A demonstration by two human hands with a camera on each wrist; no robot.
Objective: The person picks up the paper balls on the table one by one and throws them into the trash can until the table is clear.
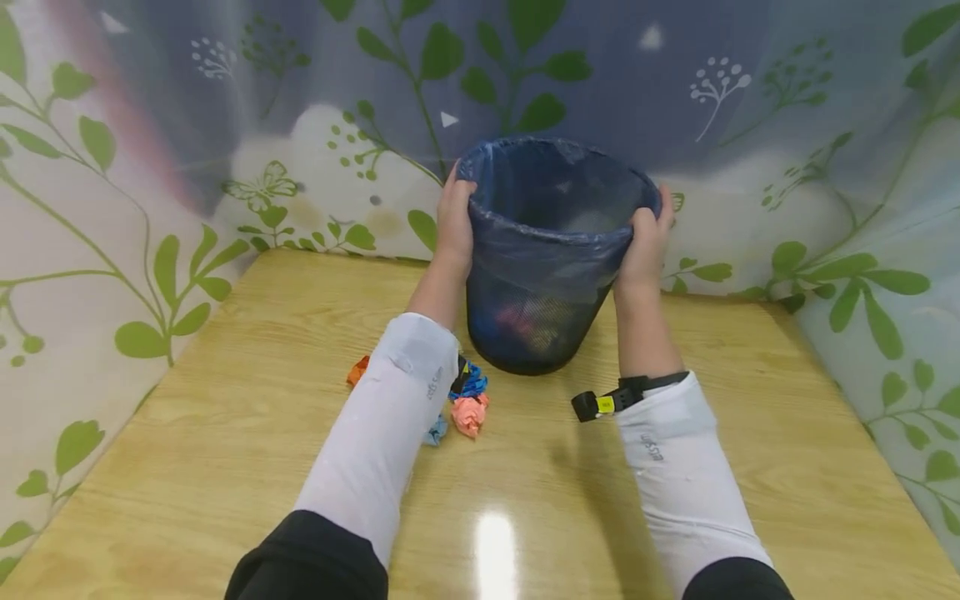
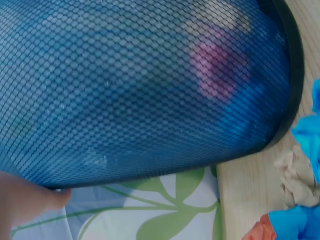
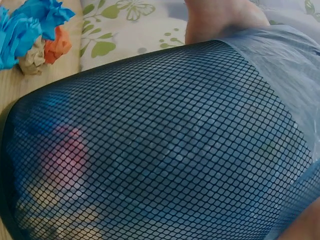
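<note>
A black mesh wastebasket [image 1: 534, 337] with a translucent blue liner bag [image 1: 551, 258] folded over its rim stands near the back of the table. My left hand [image 1: 454, 221] grips the rim on the left, fingers outside. On the opposite side my right hand [image 1: 643, 250] holds the rim too. Through the mesh in the left wrist view, a blurred pink lump [image 2: 220, 70] shows inside the wastebasket, with blue and beige patches about it. The right wrist view shows the mesh wall [image 3: 175, 135] and the liner's loose edge [image 3: 290, 65].
Crumpled paper balls lie left of the wastebasket, partly behind my left forearm: pink [image 1: 469, 415], dark blue [image 1: 472, 383], light blue [image 1: 435, 431] and orange [image 1: 357, 371]. A beige one [image 2: 297, 175] shows in the left wrist view. A leaf-patterned curtain [image 1: 337, 200] borders the wooden table [image 1: 225, 433].
</note>
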